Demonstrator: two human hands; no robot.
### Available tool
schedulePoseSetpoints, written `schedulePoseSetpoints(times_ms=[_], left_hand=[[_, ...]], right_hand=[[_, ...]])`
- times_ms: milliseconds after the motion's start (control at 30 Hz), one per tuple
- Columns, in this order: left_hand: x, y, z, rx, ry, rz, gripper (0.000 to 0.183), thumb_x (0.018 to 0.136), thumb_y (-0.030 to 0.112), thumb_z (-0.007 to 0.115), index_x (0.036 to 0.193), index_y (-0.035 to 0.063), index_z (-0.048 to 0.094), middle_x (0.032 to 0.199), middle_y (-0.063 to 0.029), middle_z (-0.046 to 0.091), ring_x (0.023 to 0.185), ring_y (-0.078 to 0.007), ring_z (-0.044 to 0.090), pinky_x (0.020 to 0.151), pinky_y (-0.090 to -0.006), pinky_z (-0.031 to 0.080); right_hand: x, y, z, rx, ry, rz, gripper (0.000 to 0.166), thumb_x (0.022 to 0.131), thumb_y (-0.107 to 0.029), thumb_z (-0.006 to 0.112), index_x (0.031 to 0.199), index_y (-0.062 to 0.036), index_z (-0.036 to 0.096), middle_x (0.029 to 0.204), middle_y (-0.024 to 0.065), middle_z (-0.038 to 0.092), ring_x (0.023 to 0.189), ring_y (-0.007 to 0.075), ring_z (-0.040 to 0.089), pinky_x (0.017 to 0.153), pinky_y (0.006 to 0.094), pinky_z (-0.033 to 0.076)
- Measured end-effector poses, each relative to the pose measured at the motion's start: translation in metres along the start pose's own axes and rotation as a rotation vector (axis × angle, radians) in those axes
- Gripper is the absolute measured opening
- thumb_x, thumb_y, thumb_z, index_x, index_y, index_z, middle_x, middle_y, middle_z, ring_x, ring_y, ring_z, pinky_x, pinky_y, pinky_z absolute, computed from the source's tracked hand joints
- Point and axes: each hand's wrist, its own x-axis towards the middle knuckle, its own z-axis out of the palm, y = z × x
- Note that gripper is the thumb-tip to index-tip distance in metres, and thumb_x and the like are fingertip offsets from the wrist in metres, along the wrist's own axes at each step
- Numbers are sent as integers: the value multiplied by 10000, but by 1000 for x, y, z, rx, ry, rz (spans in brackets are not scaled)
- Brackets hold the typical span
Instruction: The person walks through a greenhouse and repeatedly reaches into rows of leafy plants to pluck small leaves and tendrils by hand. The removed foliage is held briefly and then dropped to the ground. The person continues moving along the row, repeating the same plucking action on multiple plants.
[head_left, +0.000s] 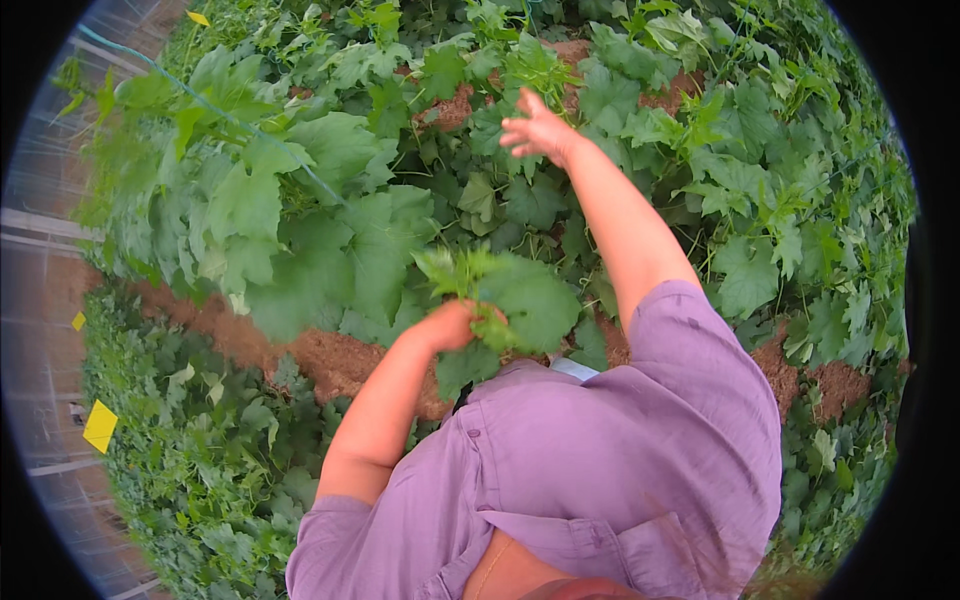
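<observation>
Close to my waist, my left hand (452, 324) is closed around the stem of a leafy green vine shoot (456, 271). A broad lobed leaf (534, 304) fans out beside those fingers, blurred by motion. My right hand (541, 132) is stretched out over the foliage with its fingers spread and nothing in it. Just beyond its fingertips rises a lighter green shoot tip (541, 75); whether they touch is unclear. Large lobed leaves (326, 240) crowd the left of my left hand.
A teal twine (225, 118) runs slanting down into the leaves at left. Bare brown soil (330, 360) forms a strip between plant rows. Yellow cards (100, 426) hang along the left, near clear plastic sheeting (45, 184). More vines (757, 150) fill the right side.
</observation>
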Motion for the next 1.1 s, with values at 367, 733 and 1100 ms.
schedulePoseSetpoints(times_ms=[367, 733, 1100], left_hand=[[101, 219, -263, -703, 531, 403, 404, 931, 230, 539, 1245, -4, 434, 1005, -123, 562, 922, -245, 616, 743, -312, 551], [166, 223, -222, -518, 553, 339, 267, 938, 220, 510, 1151, 61, 533, 1113, -66, 567, 1038, -209, 549, 754, -347, 520], [56, 26, -139, -663, 466, 140, 483, 849, 85, 612, 1291, 3, 437, 1186, -136, 545, 884, -174, 608, 771, -311, 523]], right_hand=[[-65, 13, -258, -819, 1206, -568, 829, 723, -242, 609, 1401, 35, 219, 1414, 257, 292, 1324, 367, 280, 1094, 403, 250], [-92, 16, -265, -788, 1069, -668, 723, 757, -273, 605, 1387, -63, 320, 1356, 230, 419, 1244, 378, 408, 1025, 397, 340], [-110, 24, -141, -489, 454, -284, 503, 879, -149, 554, 1359, -97, 412, 1275, 85, 528, 991, 187, 580, 863, 305, 448]])
